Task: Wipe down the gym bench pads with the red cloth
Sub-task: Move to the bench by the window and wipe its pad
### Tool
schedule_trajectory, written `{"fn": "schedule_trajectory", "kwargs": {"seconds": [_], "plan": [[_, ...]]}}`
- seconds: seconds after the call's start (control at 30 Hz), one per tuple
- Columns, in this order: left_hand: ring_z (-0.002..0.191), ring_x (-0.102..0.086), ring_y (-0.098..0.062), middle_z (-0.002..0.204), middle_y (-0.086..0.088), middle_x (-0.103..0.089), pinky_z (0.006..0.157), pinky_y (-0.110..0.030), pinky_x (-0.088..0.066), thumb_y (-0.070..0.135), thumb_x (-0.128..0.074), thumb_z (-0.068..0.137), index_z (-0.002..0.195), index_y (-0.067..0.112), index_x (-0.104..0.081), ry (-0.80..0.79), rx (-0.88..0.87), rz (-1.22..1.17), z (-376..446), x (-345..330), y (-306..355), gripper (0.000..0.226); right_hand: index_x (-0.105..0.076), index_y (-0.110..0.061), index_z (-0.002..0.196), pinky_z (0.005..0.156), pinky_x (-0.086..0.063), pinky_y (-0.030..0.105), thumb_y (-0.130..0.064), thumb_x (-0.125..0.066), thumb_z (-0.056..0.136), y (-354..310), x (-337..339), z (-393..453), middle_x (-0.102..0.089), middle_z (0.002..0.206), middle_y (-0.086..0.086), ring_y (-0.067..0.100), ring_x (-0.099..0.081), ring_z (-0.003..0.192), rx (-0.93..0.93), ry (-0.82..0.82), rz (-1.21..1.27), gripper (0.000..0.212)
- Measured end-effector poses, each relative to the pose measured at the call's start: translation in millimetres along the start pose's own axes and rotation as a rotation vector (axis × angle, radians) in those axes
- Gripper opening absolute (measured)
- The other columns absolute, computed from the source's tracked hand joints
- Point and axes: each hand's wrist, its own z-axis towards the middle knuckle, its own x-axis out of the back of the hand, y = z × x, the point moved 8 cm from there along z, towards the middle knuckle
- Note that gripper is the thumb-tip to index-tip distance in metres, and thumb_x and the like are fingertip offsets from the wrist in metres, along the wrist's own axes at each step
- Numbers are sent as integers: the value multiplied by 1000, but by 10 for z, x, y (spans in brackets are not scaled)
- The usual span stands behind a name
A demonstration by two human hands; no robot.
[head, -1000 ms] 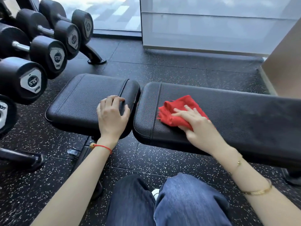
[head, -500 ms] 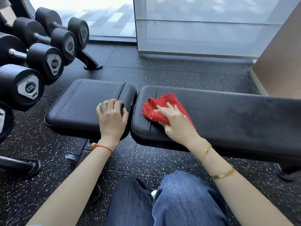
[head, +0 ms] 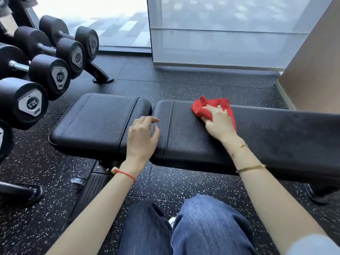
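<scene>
A black gym bench lies across the view with a short seat pad (head: 95, 122) on the left and a long back pad (head: 276, 131) on the right. The red cloth (head: 201, 105) is bunched on the far part of the long pad, near its left end. My right hand (head: 219, 122) presses flat on the cloth, fingers spread over it. My left hand (head: 142, 135) hovers over the gap between the two pads, fingers apart and slightly lifted, holding nothing.
A rack of black dumbbells (head: 47, 74) stands at the left, close to the seat pad. Speckled black rubber floor (head: 184, 85) surrounds the bench. A glass wall (head: 220, 34) and a tan wall (head: 316, 61) stand behind. My jeans-clad knees (head: 193, 227) are below the bench.
My right hand slid the cloth right and toward the far edge of the long pad. My left hand lifted off the seat pad's corner and spread its fingers.
</scene>
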Motion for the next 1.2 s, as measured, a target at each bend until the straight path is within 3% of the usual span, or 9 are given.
{"fn": "schedule_trajectory", "kwargs": {"seconds": [0.17,0.33,0.67,0.83,0.93,1.0,1.07,1.13,1.2], "plan": [[106,-58,-25,107,-3,-67,96,-46,-44,13,-60,91,108,13,-67,-43,23,-24,-61,-69,69,18,-52,-25,131,117,-12,43,-15,-58,89,-663,-437,-360,-41,149,-2,31,-22,143,333,-169,10,43],[106,-58,-28,108,-5,-67,95,-46,-45,13,-61,91,109,13,-68,31,34,46,-117,26,-156,19,-55,-24,130,120,-12,39,-15,-59,90,-582,-362,-796,-45,145,-9,21,-24,144,528,-248,41,41],[105,-58,-23,106,3,-67,95,-40,-38,26,-64,89,104,20,-68,53,64,139,-159,-95,-266,17,-55,-29,126,116,-19,40,-28,-64,86,240,93,-386,-48,143,-8,26,-30,142,110,15,-48,40],[106,-57,-21,107,5,-65,96,-38,-37,26,-64,90,106,20,-67,80,42,130,-185,-105,-283,17,-56,-29,126,117,-19,37,-27,-66,85,-23,-78,-247,-49,142,-8,26,-32,141,218,-12,-46,42],[107,-57,-19,108,6,-64,98,-37,-38,27,-63,91,107,21,-67,111,24,128,-193,-110,-302,17,-47,-37,133,119,-19,34,-42,-66,84,-105,-136,-253,-48,143,-9,19,-33,141,304,-76,-25,53],[108,-56,-17,110,7,-64,99,-36,-37,28,-61,91,108,22,-66,121,7,131,-198,-114,-314,18,-42,-40,135,114,-25,22,-54,-59,85,-90,-77,-251,-52,138,-12,9,-42,132,294,-111,141,54],[110,-56,-17,112,7,-63,100,-36,-37,30,-59,92,110,23,-65,107,2,134,-196,-118,-319,20,-47,-33,133,101,-29,7,-48,-55,90,30,103,-194,-56,129,-12,0,-50,118,228,9,250,46],[111,-56,-17,114,6,-63,101,-36,-37,29,-59,92,111,22,-65,80,12,144,-190,-113,-305,21,-51,-17,129,100,-31,15,-36,-60,89,215,285,-134,-57,127,2,14,-51,116,99,152,101,45],[111,-56,-19,114,4,-63,101,-38,-38,26,-61,92,112,20,-65,44,30,164,-174,-96,-264,21,-53,-8,120,98,-34,33,-34,-66,84,374,360,-104,-56,118,12,29,-49,111,-59,153,-101,47]]}}
